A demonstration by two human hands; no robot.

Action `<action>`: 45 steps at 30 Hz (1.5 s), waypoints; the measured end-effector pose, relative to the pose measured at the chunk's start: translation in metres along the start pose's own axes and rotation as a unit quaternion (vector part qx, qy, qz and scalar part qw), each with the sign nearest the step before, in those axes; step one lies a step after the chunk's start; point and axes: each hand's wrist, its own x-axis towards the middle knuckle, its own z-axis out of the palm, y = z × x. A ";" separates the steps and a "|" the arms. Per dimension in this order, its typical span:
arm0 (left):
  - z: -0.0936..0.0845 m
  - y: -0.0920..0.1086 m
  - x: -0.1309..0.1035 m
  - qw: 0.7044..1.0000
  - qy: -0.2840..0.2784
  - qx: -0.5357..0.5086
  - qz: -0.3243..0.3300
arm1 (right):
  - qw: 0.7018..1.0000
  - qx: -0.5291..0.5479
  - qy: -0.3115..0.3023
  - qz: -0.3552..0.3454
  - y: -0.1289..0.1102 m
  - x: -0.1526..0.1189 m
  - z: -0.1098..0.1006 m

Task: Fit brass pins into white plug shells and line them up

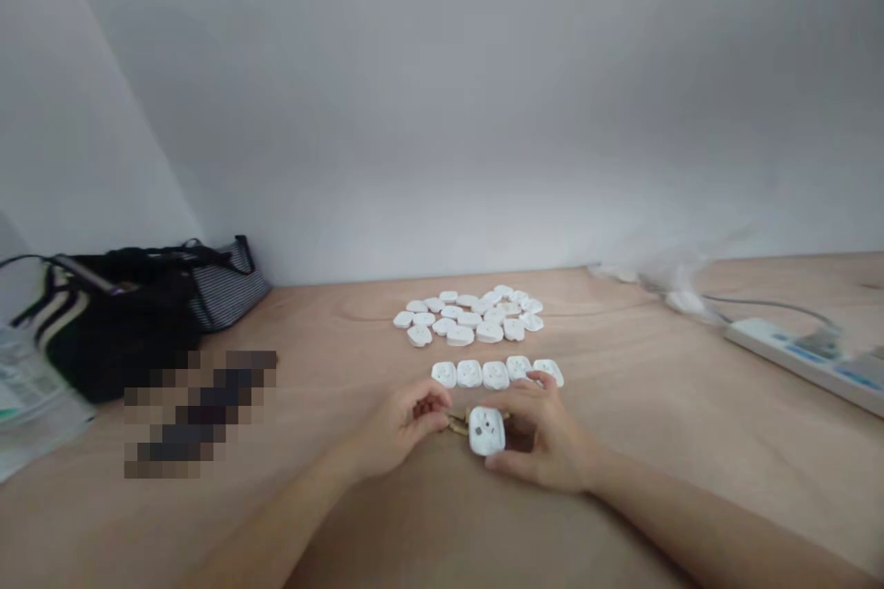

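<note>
My right hand [549, 442] is closed on a white square plastic socket cover [487, 432], its thumb at the lower edge. The cover has small openings and faces me. To its left, my left hand [404, 428] pinches at a small brass-coloured metal piece [457, 424] beside the cover. More brass-coloured bits show partly behind the cover; their number and shape are hidden. Just beyond my hands runs a row of several similar white covers [495, 375]. The rightmost one is partly covered by my right fingers.
A loose cluster of white plastic pieces [459, 334] lies farther back on the wooden table [331, 331]. At the left are a black bag [124, 322] and a blurred-out dark object [207, 409]. A white power strip [801, 359] and clear plastic wrapping [683, 290] lie at the right.
</note>
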 end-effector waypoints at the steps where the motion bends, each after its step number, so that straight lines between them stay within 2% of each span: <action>1: 0.003 0.003 0.001 1.000 0.014 -0.005 0.018 | 1.000 0.002 -0.002 -0.003 0.000 0.000 0.000; 6: 0.016 0.016 0.004 0.994 0.056 -0.007 0.091 | 1.000 0.008 0.004 -0.005 -0.001 0.001 -0.001; 12: 0.026 0.019 0.009 0.987 0.116 -0.012 0.110 | 1.000 0.011 0.000 -0.009 -0.002 0.001 -0.002; 16: 0.030 0.020 0.009 0.983 0.121 -0.024 0.134 | 1.000 0.003 0.001 -0.013 -0.001 0.001 -0.001; 23: 0.037 0.016 0.009 0.983 0.149 -0.001 0.110 | 1.000 0.006 0.000 -0.013 -0.001 0.001 -0.002; 30: 0.038 0.013 0.011 0.975 0.141 -0.030 0.168 | 1.000 0.021 0.017 -0.015 0.006 0.000 0.005; 36: 0.034 0.014 0.006 0.983 0.115 0.020 0.142 | 0.996 0.019 0.081 0.000 0.012 -0.004 0.011; 38: 0.031 0.014 0.005 0.983 0.115 0.017 0.140 | 0.997 0.030 0.073 0.006 0.013 -0.004 0.010; 43: 0.030 0.016 0.008 0.985 0.050 0.034 0.159 | 0.998 0.023 0.057 0.020 0.018 -0.003 0.010; 45: 0.031 0.018 0.009 0.986 0.044 0.033 0.158 | 0.998 0.019 0.050 0.021 0.019 -0.002 0.009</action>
